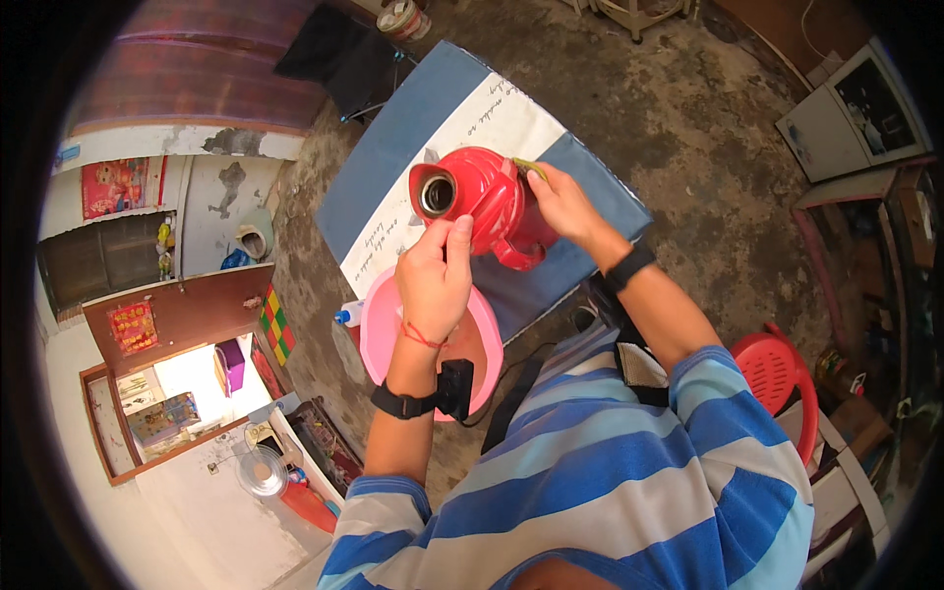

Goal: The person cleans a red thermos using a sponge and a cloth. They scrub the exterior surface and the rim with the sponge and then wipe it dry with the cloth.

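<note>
A red thermos jug [472,175] is tilted over the table, its round, dark mouth turned toward the left. My left hand [436,275] is closed at the jug's near side, just below the mouth, the thumb pressed along the red plastic. In my right hand [568,205] a thin yellow-green piece, like a cloth or scouring pad [531,167], is pinched against the jug's far right side. The fingers of that hand are partly hidden. Under the jug lies a blue and white tablecloth [379,147]. A pink basin [379,324] stands below my left wrist.
A blue-capped bottle [346,316] is beside the basin. A black folding chair [339,59] and a bucket [403,20] are beyond the table. A red plastic chair [772,369] is at my right, and shelves [865,226] line the right side. An open window [187,393] is at left.
</note>
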`<state>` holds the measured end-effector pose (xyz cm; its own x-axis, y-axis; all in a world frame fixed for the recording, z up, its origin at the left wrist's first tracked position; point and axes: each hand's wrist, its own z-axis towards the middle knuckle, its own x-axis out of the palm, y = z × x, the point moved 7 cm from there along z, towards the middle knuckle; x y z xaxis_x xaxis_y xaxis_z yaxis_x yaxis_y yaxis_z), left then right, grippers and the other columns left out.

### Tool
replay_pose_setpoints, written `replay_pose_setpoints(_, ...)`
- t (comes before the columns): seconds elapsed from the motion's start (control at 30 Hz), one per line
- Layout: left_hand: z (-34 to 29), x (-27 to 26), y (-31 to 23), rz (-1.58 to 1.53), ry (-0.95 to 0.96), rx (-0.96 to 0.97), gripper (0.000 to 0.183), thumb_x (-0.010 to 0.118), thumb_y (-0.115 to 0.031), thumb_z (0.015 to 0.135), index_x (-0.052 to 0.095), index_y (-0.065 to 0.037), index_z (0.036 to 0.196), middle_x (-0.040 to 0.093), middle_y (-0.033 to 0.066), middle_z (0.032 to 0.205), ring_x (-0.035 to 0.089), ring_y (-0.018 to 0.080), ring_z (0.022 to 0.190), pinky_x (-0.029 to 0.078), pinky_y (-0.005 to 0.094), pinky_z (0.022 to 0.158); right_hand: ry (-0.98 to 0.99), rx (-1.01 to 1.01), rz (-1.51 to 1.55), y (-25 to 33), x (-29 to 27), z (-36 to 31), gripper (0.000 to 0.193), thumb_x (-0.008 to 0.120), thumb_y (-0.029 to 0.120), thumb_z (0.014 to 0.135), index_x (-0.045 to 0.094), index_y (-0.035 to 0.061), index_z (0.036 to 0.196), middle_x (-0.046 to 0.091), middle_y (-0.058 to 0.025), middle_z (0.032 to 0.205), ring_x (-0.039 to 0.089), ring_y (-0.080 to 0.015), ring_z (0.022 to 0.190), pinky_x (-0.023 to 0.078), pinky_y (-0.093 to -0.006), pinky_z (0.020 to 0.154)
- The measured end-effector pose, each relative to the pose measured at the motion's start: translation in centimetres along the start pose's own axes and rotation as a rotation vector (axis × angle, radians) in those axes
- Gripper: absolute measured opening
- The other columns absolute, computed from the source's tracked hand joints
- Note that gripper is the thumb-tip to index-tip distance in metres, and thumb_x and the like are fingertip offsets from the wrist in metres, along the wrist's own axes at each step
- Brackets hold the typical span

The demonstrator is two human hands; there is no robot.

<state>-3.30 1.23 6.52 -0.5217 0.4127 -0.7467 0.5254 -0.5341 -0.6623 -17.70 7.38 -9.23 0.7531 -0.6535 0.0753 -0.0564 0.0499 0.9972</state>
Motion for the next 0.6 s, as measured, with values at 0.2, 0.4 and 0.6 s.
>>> replay_pose_setpoints(0.2, 0.1, -0.7, 0.6, -0.049, 0.048, -0.055, 0.038, 0.055, -0.033, 0.099, 0.063, -0.002, 0.079, 0.057, 0.0086, 0.058, 0.053, 0.0169, 0.052, 0.042, 0.0313, 0.052, -0.123, -0.371, 0.041, 9.0, 0.2, -3.1, 0.032, 0.044, 0.015, 0.099, 0.061, 0.0012, 0.122, 0.062, -0.0193, 0.123, 0.055, -0.0303, 0.12, 0.042, -0.038, 0.102)
replay_pose_setpoints(0.4, 0.9, -0.4, 0.8, -0.064, 0.122, -0.06, 0.04, 0.051, -0.035, 0.1, 0.064, -0.001, 0.083, 0.062, 0.008, 0.064, 0.057, 0.0168, 0.058, 0.045, 0.0308, 0.057, -0.034, -0.183, 0.071, 6.5, 0.9, -0.5, 0.029, 0.045, 0.011, 0.098, 0.062, 0.0044, 0.121, 0.062, -0.0135, 0.126, 0.054, -0.0306, 0.119, 0.04, -0.0384, 0.104)
replay_pose_setpoints(0.6, 0.8, -0.3, 1.1, -0.187, 0.171, -0.102, 0.043, 0.049, -0.037, 0.101, 0.065, -0.001, 0.085, 0.064, 0.0087, 0.068, 0.06, 0.0178, 0.063, 0.046, 0.0314, 0.061, -0.085, -0.215, -0.001, 6.2, 0.7, -0.6, 0.03, 0.044, 0.014, 0.099, 0.062, 0.0037, 0.121, 0.062, -0.0149, 0.124, 0.054, -0.0313, 0.119, 0.041, -0.0389, 0.103)
